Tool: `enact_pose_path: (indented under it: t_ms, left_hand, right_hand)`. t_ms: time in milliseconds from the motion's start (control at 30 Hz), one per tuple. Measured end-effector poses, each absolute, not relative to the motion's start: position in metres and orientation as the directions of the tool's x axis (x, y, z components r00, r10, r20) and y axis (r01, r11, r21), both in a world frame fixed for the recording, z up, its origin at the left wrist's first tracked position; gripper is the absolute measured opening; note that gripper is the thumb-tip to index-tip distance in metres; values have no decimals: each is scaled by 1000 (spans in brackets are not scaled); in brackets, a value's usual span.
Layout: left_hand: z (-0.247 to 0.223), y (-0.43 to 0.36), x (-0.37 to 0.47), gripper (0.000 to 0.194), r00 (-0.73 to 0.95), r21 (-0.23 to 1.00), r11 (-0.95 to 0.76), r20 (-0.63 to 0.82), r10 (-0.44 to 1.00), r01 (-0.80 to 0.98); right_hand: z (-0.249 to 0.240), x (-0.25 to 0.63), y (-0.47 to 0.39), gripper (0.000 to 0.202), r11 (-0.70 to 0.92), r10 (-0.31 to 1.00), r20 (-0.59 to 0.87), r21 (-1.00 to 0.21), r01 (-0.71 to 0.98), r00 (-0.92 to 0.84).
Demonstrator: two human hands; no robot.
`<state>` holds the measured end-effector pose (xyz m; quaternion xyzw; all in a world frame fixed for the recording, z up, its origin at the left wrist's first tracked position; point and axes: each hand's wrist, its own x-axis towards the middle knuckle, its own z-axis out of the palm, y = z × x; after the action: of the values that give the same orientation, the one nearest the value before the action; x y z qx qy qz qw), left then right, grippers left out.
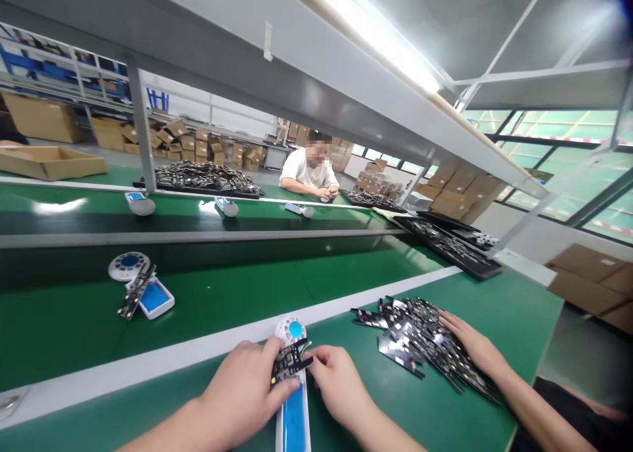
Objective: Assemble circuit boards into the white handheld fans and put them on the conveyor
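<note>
My left hand (247, 383) is closed on a black circuit board (287, 363), thumb and fingers at its edges. Under the board lies a long white plastic housing (295, 416) with a blue inner face. A round white slotted head (291, 330) with a blue centre sits at the housing's far end. Beside the board's right end, my right hand (341, 383) is closed in a pinch at thin wires (307, 350) by its fingertips; the exact grip is partly hidden. To the right, another person's hand (469, 343) rests on a heap of circuit boards (420, 333).
A green conveyor belt (222, 287) behind a white rail carries another opened housing (158, 298) with a board. More white units (227, 206) lie on the farther belt. Black trays (450, 244) of boards stand at right. A co-worker (309, 168) sits opposite, under an overhead shelf (297, 76).
</note>
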<state>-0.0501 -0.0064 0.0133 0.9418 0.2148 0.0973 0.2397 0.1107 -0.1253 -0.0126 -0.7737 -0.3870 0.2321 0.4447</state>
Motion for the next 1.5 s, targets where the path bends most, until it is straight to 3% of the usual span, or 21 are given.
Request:
enact_pose_path:
  t_ms: [133,300,667,933,1300,1500]
  left_hand:
    - [12,-6,-44,23,876,555,-752,80,475,356]
    - [7,-4,-37,30,842,714,-621,81,533,325]
    - [6,-3,-43,25,851,744,-622,142,506,245]
    - [-2,-9,-44,23,871,575,-799,286,399,177]
    - [-3,-8,-46,31,860,267,-962,480,176,47]
    - [-1,-7,-46,33,874,185,-982,469,129,46]
  right_hand:
    - [-16,97,-121,19,-211,785,49,-916,340,618]
    - [-18,93,-124,18,-87,810,102,-953,291,577]
    - [-16,86,-116,9,-41,757,156,-958,285,635]
    - [-4,80,-121,12,-72,704,326,-851,520,631]
    - [-5,80,-124,14,-83,725,420,-734,674,546]
    - [-6,81,-126,13,-106,737,480,-614,782,476]
